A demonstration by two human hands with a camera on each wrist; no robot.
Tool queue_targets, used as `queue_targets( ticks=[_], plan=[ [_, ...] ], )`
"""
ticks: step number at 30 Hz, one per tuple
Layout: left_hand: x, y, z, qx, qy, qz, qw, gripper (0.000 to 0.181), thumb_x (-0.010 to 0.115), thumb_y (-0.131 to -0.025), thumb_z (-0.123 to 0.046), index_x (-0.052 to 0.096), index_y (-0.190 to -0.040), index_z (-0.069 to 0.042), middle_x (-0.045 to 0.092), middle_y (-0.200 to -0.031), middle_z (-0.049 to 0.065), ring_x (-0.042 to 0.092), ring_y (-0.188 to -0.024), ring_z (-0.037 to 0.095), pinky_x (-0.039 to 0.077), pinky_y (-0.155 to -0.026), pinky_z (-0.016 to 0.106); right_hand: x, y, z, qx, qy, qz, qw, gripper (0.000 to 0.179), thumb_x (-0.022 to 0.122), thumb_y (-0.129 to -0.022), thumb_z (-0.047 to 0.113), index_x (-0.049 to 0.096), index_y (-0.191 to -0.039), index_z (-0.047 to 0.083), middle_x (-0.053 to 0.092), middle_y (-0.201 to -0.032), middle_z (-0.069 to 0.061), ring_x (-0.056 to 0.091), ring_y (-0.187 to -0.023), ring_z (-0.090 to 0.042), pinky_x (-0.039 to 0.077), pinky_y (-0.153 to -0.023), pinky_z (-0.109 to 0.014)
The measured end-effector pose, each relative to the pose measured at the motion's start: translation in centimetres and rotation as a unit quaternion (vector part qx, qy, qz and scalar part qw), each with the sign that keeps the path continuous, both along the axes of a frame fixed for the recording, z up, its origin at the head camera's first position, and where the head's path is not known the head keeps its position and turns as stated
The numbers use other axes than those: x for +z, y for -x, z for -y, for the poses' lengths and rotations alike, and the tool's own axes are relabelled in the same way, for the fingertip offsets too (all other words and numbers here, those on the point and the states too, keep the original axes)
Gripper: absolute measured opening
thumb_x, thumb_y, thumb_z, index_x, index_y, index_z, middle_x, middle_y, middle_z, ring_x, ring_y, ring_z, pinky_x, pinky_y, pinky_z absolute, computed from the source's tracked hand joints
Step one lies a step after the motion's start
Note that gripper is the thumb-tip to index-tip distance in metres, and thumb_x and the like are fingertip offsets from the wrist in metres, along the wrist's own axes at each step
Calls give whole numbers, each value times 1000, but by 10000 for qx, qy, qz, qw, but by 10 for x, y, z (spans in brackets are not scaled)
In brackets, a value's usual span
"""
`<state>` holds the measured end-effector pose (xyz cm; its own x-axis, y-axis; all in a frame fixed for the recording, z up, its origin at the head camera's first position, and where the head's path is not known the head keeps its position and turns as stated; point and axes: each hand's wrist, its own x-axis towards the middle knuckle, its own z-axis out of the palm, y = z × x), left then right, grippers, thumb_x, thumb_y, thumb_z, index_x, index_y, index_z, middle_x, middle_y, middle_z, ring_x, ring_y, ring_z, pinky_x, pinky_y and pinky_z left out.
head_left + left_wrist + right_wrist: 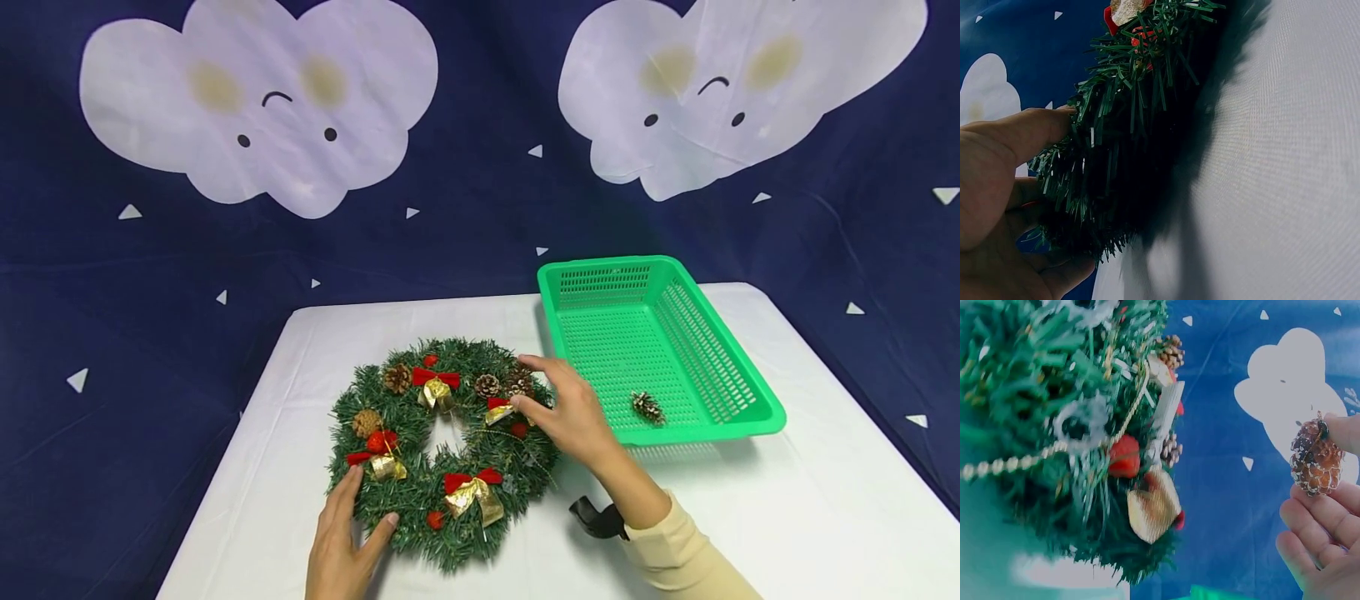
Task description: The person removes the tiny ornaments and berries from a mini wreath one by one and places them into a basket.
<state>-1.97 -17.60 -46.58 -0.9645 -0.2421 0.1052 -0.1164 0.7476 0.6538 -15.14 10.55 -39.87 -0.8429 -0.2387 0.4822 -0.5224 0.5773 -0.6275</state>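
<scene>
A green Christmas wreath (420, 500) lies on the white table, trimmed with red-and-gold bows, red berries and pine cones. At its lower left edge, my left hand (341, 533) holds the foliage between thumb and curved fingers; in the left wrist view its fingertips (1072, 272) are partly buried in the needles. Above the wreath's right side, my right hand (573, 412) pinches a brown pine cone (1316, 459) with white-tipped scales by its ends, between thumb and fingers. From the head, that cone overlaps the wreath near a gold bow (498, 410).
A green perforated plastic basket (750, 429) stands at the right rear of the table, with one frosted pine cone (647, 407) lying inside. A black strap piece (597, 518) sticks out at the right wrist. Behind the table hangs a dark blue cloth (480, 225) with clouds.
</scene>
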Motion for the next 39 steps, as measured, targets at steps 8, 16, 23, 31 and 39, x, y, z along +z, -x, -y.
queue_targets(
  ticks=[8,16,23,31,39],
  plan=[
    [2,1,1,-22,8,216,9998,79,70,-84,-36,31,-148,-10,33,-150,15,36,-132,41,39,-96,65,-1,1,-12,-159,122,202,9996,56,76,-78,24,56,-129,12,61,-124,-12,57,-117,-31,48,-98,-52],
    [1,3,0,4,61,156,9999,78,71,-83,-35,33,-147,-9,34,-150,15,37,-131,41,40,-96,64,-3,2,-19,-275,101,-26,9996,58,77,-77,23,56,-130,11,62,-121,-11,59,-112,-29,50,-93,-51],
    [1,3,0,9,73,108,9999,78,71,-83,-35,34,-147,-10,36,-149,14,37,-131,40,40,-96,63,-3,2,-24,-360,155,229,9990,57,76,-79,23,55,-131,13,60,-127,-12,56,-116,-32,48,-94,-53],
    [0,1,-1,44,47,-61,10000,77,72,-83,-32,34,-147,-11,36,-149,13,38,-131,39,39,-97,63,2,4,-39,-701,326,330,9965,56,76,-79,22,55,-131,11,60,-127,-14,55,-118,-33,47,-96,-53],
    [-1,1,-1,44,27,-158,9999,77,73,-82,-31,36,-146,-10,37,-149,13,38,-131,39,39,-97,63,-1,10,-56,-1018,495,221,9933,55,76,-79,16,56,-129,7,60,-123,-20,55,-117,-36,45,-97,-53]
  ],
)
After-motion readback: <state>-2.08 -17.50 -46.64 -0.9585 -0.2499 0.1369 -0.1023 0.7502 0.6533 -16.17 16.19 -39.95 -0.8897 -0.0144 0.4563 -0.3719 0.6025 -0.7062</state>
